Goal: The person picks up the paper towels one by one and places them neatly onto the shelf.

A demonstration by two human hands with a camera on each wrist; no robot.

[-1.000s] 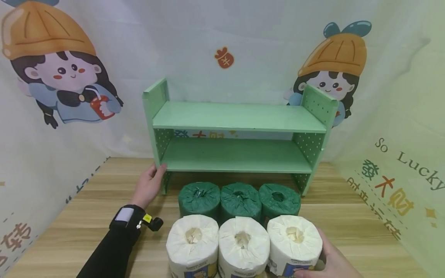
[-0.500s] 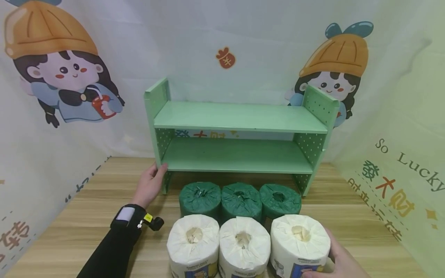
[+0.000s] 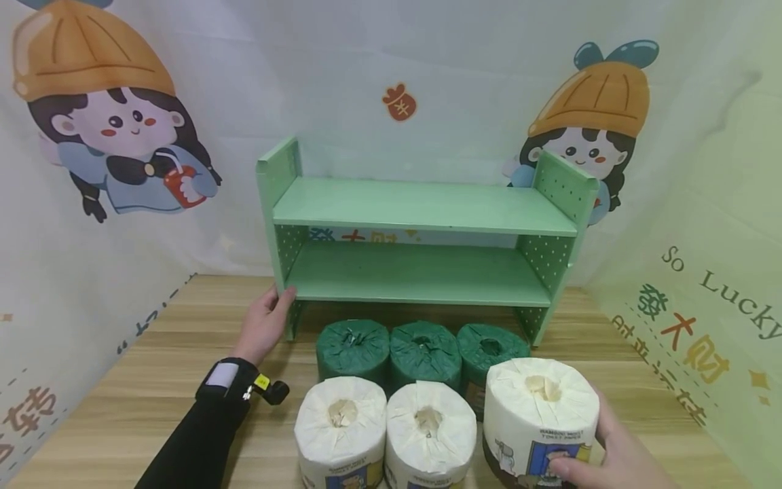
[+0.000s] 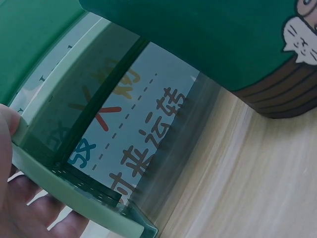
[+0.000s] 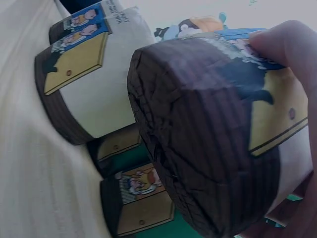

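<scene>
My right hand [image 3: 623, 458] grips a white paper-wrapped toilet roll [image 3: 510, 421], thumb across its printed front and fingers round its far side. In the right wrist view this roll is tilted and raised off the table, its dark brown base [image 5: 163, 144] showing. Two more white toilet rolls [image 3: 339, 441] stand in a row to its left. Behind them stand three green-wrapped toilet rolls [image 3: 425, 350], the right one partly hidden by the held roll. My left hand [image 3: 263, 326] holds the left side panel of a green two-tier shelf [image 3: 421, 272], its thumb and fingers on either side of the panel edge.
The wood-grain table [image 3: 183, 353] carries the shelf and the rolls. A printed cloth [image 3: 342, 88] hangs behind and along both sides. The green rolls stand close before the shelf's foot. A black band with a small camera [image 3: 229, 377] sits on my left wrist.
My right hand has lifted the right white toilet roll off the table and moved it right, away from its neighbour. The left hand stays on the shelf panel.
</scene>
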